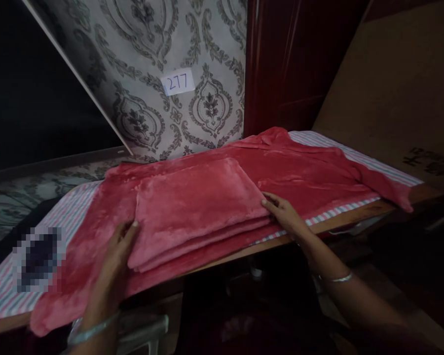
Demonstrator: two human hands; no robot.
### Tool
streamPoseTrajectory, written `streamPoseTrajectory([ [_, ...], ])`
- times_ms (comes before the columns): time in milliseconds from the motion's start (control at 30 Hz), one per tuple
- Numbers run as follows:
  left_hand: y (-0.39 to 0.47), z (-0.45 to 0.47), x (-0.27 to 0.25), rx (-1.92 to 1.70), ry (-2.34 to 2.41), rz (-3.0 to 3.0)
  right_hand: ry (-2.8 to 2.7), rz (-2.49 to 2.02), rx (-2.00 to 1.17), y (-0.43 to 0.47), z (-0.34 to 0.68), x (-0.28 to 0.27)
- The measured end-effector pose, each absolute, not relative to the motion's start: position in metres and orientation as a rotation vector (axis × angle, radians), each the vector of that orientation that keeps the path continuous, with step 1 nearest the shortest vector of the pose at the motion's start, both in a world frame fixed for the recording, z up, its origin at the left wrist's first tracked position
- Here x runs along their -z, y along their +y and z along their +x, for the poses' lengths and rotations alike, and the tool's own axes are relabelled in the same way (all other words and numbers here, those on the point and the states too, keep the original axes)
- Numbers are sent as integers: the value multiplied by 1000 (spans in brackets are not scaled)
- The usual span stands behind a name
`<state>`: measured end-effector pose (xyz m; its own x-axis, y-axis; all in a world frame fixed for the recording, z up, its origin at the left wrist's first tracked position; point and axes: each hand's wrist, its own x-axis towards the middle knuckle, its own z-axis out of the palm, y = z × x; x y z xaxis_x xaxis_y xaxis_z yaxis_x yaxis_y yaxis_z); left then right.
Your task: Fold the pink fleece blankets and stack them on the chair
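A folded pink fleece piece [196, 197], stacked in layers, lies on top of a spread-out red-pink fleece garment [311, 172] with a long sleeve reaching toward the right. My left hand [120, 246] is at the folded piece's left edge, with its thumb against the fabric and the other fingers partly hidden. At the opposite side, my right hand [283, 212] pinches the right edge near the front corner. Another sleeve-like end of the spread garment hangs toward the front left, beside my left forearm.
Under the fleece is a table [340, 222] with a striped cloth [77, 202]. A dark screen [48, 88] stands at the left. Behind are patterned wallpaper with a paper label [177, 81] and a dark red panel [281, 64]. A cardboard box [395, 88] is at the right.
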<state>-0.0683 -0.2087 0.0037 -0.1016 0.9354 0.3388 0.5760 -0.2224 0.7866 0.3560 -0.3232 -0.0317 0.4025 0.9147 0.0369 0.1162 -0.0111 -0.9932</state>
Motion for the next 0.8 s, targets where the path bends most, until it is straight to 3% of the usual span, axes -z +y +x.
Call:
streamPoseTrajectory([
  [233,-276,-83,28,-1327,1683,1544,-867,-1431,-831,-329,354,37],
  [800,-292,-89,39,-1165,1448,2053,-1310,-1472,-726,-357,365,57],
])
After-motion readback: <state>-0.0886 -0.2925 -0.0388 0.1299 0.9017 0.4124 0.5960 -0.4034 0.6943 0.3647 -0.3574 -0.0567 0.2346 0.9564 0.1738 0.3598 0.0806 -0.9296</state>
